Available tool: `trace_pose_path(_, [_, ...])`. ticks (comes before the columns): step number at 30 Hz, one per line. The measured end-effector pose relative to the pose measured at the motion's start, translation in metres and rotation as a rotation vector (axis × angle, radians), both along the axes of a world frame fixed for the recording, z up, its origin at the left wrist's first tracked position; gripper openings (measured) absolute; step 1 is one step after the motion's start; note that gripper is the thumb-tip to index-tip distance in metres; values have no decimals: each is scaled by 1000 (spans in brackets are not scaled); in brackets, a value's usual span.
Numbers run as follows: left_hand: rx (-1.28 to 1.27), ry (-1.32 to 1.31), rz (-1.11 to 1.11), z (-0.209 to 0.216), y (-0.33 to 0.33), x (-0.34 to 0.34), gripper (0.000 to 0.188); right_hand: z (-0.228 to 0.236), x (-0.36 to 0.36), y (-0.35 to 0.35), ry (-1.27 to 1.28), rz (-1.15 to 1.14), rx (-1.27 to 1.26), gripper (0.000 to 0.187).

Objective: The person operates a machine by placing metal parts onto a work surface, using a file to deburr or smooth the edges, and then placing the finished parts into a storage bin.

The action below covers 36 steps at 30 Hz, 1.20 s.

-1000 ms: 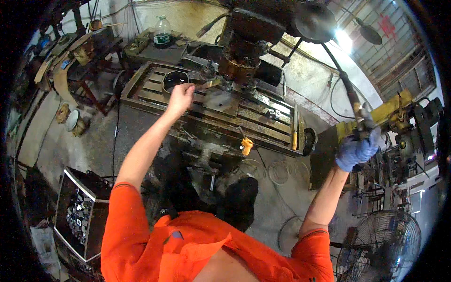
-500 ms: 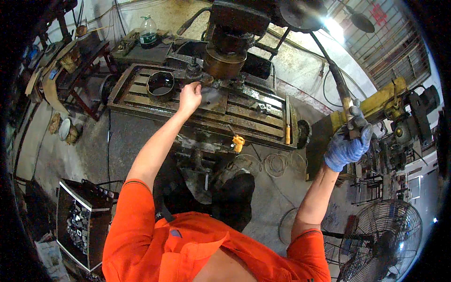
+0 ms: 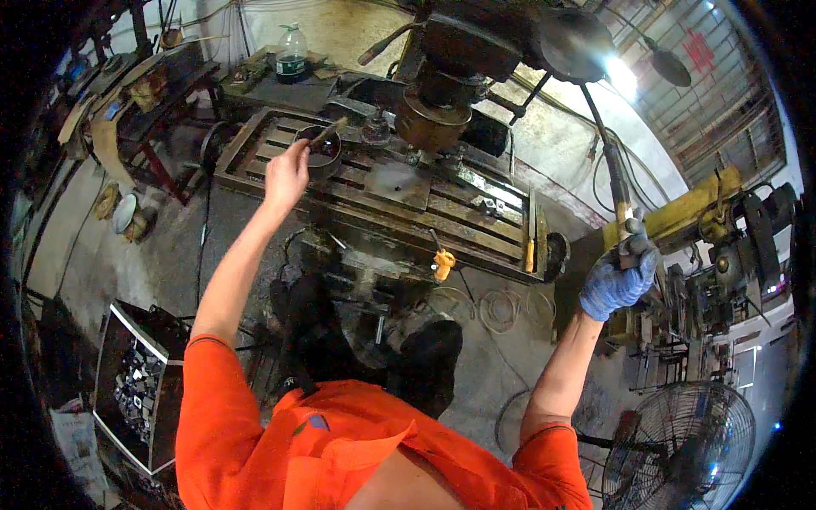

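My bare left hand [image 3: 287, 176] is closed on the handle of a brush [image 3: 330, 133], whose bristles point up and to the right. The brush is over a round, dark pot [image 3: 326, 170] standing on the slotted machine table [image 3: 280, 192]. My right hand [image 3: 619, 285], in a blue-grey glove, is wrapped round the lower end of a long machine lever [image 3: 614, 166]. Right of the pot stands a dark fixture [image 3: 375, 131], beside the drill machine's spindle head [image 3: 432, 119]. Small metal blocks [image 3: 491, 206] lie on the table's right half.
A yellow-handled tool [image 3: 530, 253] lies along the table's right end. A yellow switch-like piece [image 3: 443, 264] is at its front edge. Lower left is a box [image 3: 140, 391] of metal pieces; lower right, a caged fan [image 3: 680, 446]. A large bottle [image 3: 291, 54] stands behind.
My left hand has moved left, from beside the spindle to the pot, and the brush shows more clearly now. My right hand stays on the lever. The view has shifted slightly.
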<state>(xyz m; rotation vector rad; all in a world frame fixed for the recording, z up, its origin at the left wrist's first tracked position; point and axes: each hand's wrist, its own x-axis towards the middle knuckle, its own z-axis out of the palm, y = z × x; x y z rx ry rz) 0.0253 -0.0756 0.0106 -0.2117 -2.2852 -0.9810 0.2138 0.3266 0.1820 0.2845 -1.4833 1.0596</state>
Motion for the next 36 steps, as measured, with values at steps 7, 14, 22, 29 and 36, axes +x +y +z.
trace_pose_path(7, [-377,-61,29,-21,-31,-6,28,-18,0,17,-26,109,-22,32])
trace_pose_path(14, [-356,-167,26,-5,-45,6,41,-23,-1,5,-50,191,-177,29])
trace_pose_path(22, [-362,-252,170,30,-177,99,42,-4,13,34,-155,318,-356,24])
trace_pose_path(29, [-74,-460,669,13,-377,288,36,-4,7,76,-31,-430,411,25])
trace_pose_path(36, [-201,-849,562,-71,-382,381,40,12,4,79,-126,-618,450,23])
